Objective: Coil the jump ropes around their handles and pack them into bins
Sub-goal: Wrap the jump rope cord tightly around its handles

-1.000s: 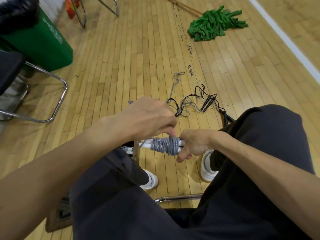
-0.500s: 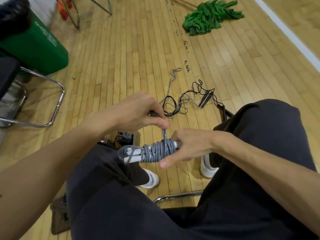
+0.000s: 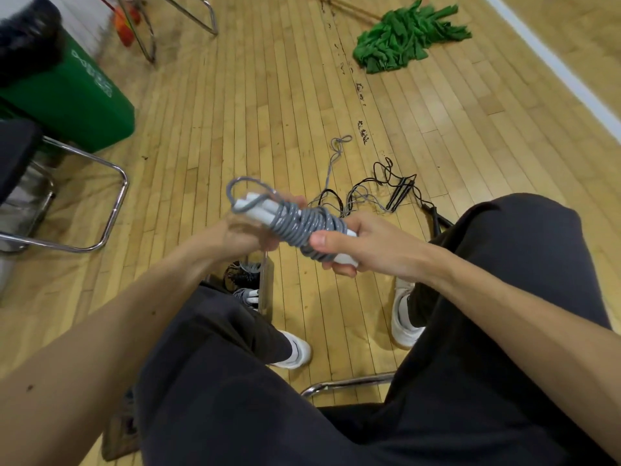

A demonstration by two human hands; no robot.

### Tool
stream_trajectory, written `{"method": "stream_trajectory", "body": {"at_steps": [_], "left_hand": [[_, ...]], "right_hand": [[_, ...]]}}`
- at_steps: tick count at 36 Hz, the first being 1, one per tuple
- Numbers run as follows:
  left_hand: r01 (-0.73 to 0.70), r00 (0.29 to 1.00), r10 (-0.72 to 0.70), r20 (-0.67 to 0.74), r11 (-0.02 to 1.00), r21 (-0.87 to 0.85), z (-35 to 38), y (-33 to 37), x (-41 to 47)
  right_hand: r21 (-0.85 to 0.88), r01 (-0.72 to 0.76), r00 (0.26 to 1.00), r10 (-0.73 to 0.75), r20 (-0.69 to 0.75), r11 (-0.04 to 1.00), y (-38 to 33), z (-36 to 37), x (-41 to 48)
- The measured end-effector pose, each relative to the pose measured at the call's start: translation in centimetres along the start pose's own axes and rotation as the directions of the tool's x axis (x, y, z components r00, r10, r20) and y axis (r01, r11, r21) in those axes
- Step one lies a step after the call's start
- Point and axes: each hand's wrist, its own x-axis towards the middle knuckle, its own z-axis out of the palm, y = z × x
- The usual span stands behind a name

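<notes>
- Your right hand grips the near end of the jump rope bundle. The thumb lies across the grey coils, and the fingers curl under the white handles.
- The bundle sits in the air above your knees, tilted, with its far end higher and pointing away to the left.
- The grey rope is wound in many turns around the two white handles, which lie side by side. One loose grey loop stands out past their far tips.
- Your left hand is at the far end of the bundle, beneath the handles. It is smeared by motion, so you cannot tell whether it clasps them or only supports them.
- On the wooden floor beyond your hands lies a tangle of black and grey ropes, uncoiled.
- Between your shoes, partly hidden by your left leg, a box holds coiled ropes, some dark and some grey.
- To the left stands a green bin with white print on its side. The print is too blurred to read.
- A chrome chair frame is just beside that bin.
- A green mop head lies far off on the floor, near a white line.
</notes>
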Motion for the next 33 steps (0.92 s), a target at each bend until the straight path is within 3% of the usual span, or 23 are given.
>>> {"method": "stream_trajectory", "body": {"at_steps": [4,6,11,15,18,21,26,33], "left_hand": [[0.161,0.987,-0.15,0.061,0.924,-0.346,3.2,1.7,-0.6],[0.182,0.983,-0.173,0.061,0.883,-0.433,4.4,2.0,-0.6],[0.219,0.976,-0.209,0.068,0.891,-0.398,5.0,2.6,-0.7],[0.275,0.961,-0.271,0.057,0.906,-0.322,4.7,2.1,-0.7],[0.271,0.957,-0.289,0.005,0.891,-0.364,4.6,1.8,-0.6],[0.305,0.935,-0.354,-0.001,0.808,-0.504,4.4,1.6,-0.3],[0.374,0.901,-0.429,0.066,0.689,-0.621,4.1,2.1,-0.2],[0.388,0.881,-0.467,0.076,0.621,-0.681,1.9,2.0,-0.5]], "right_hand": [[0.016,-0.027,0.994,0.028,-0.108,1.0,0.0,-0.6,0.3],[0.013,-0.046,0.988,0.047,-0.145,0.999,0.1,-0.9,0.4],[-0.039,-0.126,0.971,0.115,-0.209,0.991,0.6,-0.9,0.8],[-0.255,-0.224,0.927,0.125,-0.353,0.941,1.6,-1.3,1.3],[-0.484,-0.272,0.906,0.052,-0.42,0.831,2.4,-1.3,1.7],[-0.687,-0.297,0.91,-0.021,-0.414,0.663,3.2,-0.4,2.0],[-0.829,-0.297,0.924,-0.077,-0.375,0.474,3.8,0.9,2.2],[-0.911,-0.308,0.91,-0.195,-0.366,0.274,0.7,4.0,4.5]]}}
